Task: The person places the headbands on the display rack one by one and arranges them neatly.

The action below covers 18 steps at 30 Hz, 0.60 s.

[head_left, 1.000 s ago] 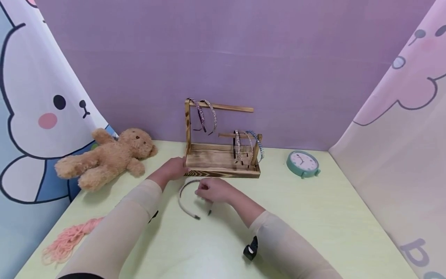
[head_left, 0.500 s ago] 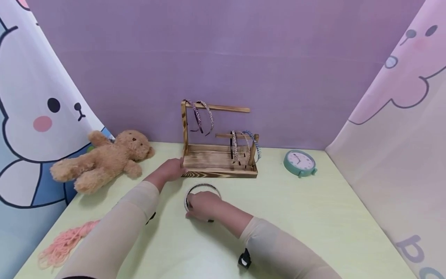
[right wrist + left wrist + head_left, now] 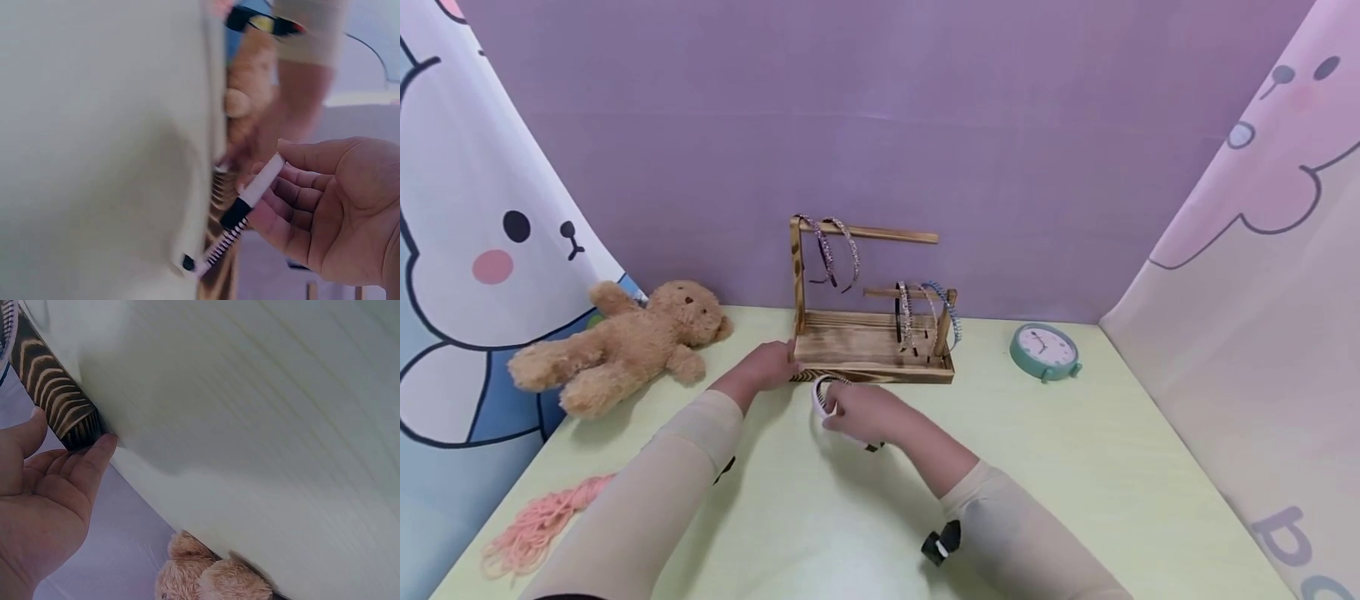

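My right hand (image 3: 868, 412) pinches a white hair headband (image 3: 819, 402) with a dark toothed inner side, just in front of the wooden headband rack (image 3: 887, 376). In the right wrist view, thumb and fingers hold one part of the headband (image 3: 262, 181), with its black tips lower down. My left hand (image 3: 767, 365) holds the rack's left front corner; the left wrist view has the thumb on one side of the dark-striped corner (image 3: 65, 400) and the fingers against its end. Two glittery headbands (image 3: 851, 250) hang on the upper bar; several, one of them blue (image 3: 953, 312), hang on the lower bar.
A brown teddy bear (image 3: 632, 346) lies left of the rack, with pink yarn (image 3: 542, 521) nearer the front left. A green round clock (image 3: 1045, 352) lies to the right. Behind the table (image 3: 1037, 475) hangs a purple backdrop (image 3: 880, 150).
My right hand has picked up the white headband, drawn it toward me, then moved it forward, close to the rack's front edge. My left hand stays at the rack's corner.
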Motion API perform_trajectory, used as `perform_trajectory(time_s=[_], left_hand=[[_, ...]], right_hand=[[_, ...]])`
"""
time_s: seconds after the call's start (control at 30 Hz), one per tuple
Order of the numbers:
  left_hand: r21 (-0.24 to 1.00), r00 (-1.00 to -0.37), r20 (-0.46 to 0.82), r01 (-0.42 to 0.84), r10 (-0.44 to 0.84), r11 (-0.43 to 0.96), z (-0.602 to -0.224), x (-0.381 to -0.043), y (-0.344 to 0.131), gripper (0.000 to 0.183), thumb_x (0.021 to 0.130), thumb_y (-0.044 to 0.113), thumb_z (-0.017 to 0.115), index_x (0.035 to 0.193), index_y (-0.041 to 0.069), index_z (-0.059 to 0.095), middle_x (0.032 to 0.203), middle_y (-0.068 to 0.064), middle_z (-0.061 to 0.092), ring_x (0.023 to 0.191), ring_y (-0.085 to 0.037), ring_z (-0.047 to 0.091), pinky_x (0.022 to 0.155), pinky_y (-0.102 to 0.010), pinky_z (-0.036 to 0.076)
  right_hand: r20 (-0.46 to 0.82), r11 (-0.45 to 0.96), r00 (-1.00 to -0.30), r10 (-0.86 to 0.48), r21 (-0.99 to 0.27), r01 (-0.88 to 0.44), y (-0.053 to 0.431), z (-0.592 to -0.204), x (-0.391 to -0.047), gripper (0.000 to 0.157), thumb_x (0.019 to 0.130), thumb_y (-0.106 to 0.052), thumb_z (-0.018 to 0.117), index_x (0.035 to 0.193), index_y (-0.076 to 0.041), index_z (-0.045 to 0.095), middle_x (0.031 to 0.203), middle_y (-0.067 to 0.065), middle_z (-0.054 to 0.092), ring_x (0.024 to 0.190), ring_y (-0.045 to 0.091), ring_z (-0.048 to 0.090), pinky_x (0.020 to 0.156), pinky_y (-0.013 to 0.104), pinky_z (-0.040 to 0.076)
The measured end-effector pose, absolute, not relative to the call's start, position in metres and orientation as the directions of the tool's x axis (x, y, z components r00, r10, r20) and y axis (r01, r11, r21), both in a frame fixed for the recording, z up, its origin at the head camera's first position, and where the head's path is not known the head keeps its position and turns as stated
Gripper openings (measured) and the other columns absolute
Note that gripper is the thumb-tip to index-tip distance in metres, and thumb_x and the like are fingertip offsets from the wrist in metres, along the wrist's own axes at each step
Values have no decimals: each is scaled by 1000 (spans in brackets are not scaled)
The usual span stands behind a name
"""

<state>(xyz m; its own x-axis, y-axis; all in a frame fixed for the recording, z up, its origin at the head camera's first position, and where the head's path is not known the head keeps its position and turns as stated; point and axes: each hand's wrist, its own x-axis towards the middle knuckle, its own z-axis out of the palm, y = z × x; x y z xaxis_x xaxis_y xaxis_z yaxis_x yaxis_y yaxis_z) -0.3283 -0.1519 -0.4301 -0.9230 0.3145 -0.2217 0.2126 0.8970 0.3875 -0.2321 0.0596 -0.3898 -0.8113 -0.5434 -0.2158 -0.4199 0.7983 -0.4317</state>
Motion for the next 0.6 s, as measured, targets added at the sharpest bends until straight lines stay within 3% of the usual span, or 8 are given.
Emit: perform_trajectory(time_s=[0.13,0.37,0.47,0.6], left_hand=[[397,-923,-234,196,305,897,-430,-329,-151,65,103,27,48,152,-7,23,143,-30,47,120,-38,54,102,-50,42],[408,-914,-279,164,294,898,-429,-328,-151,65,105,28,45,153,-7,19,142,-27,49,98,-31,58,92,-46,44],[415,-908,-299,153,293,897,-427,-328,-150,65,106,29,43,154,-7,17,144,-26,47,97,-32,58,90,-46,44],[413,-907,-303,150,291,898,-426,-327,-150,66,106,30,42,154,-6,16,151,-25,39,121,-35,54,99,-49,43]], right_hand=[[-191,734,-814,-548,-576,-359,78,-372,-238,19,98,-28,61,110,-14,62,94,1,68,70,13,65,59,28,55],[-140,588,-846,-515,-775,-230,109,-338,-244,18,100,-16,57,116,-8,58,106,12,68,90,24,68,74,34,60],[-71,530,-873,-482,-817,-226,121,-324,-246,20,99,-14,58,118,-6,58,110,17,66,94,27,68,77,36,60],[56,441,-894,-444,-855,-273,138,-311,-250,18,99,-12,59,115,-4,57,108,22,63,94,34,66,76,39,60]])
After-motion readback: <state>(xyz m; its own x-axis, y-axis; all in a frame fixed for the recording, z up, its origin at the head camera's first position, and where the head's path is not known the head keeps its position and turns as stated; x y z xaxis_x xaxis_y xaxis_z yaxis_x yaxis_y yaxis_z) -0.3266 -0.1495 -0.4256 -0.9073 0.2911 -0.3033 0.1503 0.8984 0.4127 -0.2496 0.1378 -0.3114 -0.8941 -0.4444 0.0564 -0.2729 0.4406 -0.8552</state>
